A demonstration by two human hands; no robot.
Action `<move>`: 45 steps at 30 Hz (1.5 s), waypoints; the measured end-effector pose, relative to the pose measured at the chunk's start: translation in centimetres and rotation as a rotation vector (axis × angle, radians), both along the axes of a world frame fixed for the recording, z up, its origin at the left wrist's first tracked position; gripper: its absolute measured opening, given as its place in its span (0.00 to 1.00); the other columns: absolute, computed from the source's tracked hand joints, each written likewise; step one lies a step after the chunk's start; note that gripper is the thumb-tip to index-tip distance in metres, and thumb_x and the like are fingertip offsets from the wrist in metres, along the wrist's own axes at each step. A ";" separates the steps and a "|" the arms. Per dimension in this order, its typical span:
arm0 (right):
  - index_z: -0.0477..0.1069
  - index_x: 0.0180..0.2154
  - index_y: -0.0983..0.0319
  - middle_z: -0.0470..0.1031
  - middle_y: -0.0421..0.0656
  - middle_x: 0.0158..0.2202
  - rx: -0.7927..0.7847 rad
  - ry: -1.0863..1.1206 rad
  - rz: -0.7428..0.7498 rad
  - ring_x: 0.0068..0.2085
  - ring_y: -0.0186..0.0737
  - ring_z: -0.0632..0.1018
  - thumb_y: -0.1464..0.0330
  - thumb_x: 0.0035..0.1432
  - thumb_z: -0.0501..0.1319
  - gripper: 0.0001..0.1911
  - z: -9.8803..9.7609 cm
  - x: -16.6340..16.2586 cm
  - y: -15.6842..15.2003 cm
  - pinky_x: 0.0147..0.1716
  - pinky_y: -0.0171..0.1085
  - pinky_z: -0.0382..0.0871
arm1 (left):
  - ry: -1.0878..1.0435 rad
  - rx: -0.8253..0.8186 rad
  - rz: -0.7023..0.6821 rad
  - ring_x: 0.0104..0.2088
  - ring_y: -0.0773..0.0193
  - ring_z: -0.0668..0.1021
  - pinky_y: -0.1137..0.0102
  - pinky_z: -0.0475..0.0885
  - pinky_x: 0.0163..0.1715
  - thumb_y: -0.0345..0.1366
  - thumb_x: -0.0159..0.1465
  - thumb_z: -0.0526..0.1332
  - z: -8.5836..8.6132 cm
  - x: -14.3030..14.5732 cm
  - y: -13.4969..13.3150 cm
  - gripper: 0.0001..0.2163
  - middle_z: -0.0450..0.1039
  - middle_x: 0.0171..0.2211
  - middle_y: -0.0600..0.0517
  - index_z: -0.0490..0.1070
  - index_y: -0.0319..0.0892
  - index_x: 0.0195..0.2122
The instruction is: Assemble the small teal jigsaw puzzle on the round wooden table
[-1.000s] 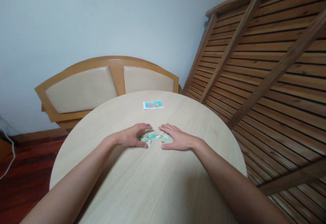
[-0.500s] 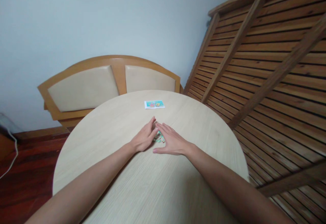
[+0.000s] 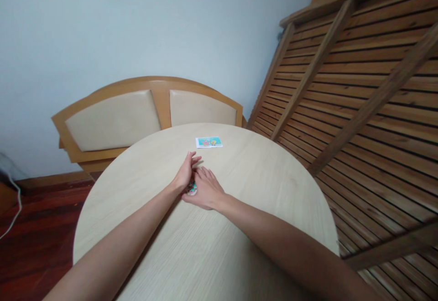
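A small heap of colourful flat pieces, which look like jigsaw puzzle pieces (image 3: 192, 189), lies on the round table (image 3: 270, 187), partly covered by my hands. My left hand (image 3: 185, 172) stands on edge at the heap's left side, fingers stretched out. From the right, my right hand (image 3: 205, 189) curves around the heap, fingers extended and thumb apart, its fingertips close to my left palm. Neither hand grips a piece. Beyond them lies a picture card (image 3: 209, 142) with two cartoon figures on turquoise.
Behind the table stands a wooden headboard with cream panels (image 3: 116, 121), against a pale wall (image 3: 153, 27). A slatted wooden frame (image 3: 359, 96) leans along the right side. At the far left a white cable (image 3: 18, 200) hangs above the dark red floor (image 3: 44, 214).
Both hands have moved left, the right one further, so they are closer together. The heap of pieces has shifted left between them. The picture card stays in its place on the table.
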State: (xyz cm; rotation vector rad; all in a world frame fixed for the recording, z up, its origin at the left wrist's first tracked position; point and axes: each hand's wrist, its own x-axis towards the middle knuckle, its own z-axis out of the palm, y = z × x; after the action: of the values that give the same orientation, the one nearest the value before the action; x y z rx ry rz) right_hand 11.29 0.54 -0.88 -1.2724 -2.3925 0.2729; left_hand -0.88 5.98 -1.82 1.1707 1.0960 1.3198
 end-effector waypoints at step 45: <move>0.60 0.65 0.66 0.55 0.53 0.69 -0.071 -0.139 -0.160 0.69 0.53 0.56 0.54 0.68 0.48 0.32 0.3 8.7 4.1 0.67 0.49 0.47 | 1.344 -0.059 0.556 0.63 0.26 0.58 0.27 0.44 0.56 0.58 0.61 0.54 0.5 -8.8 3.7 0.26 0.66 0.60 0.34 0.75 0.45 0.49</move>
State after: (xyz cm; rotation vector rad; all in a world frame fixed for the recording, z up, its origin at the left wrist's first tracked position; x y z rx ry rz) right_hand 19.95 4.68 -0.57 -1.5536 -2.3958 0.2301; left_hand -9.65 9.67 -1.36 1.8209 2.5218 0.7261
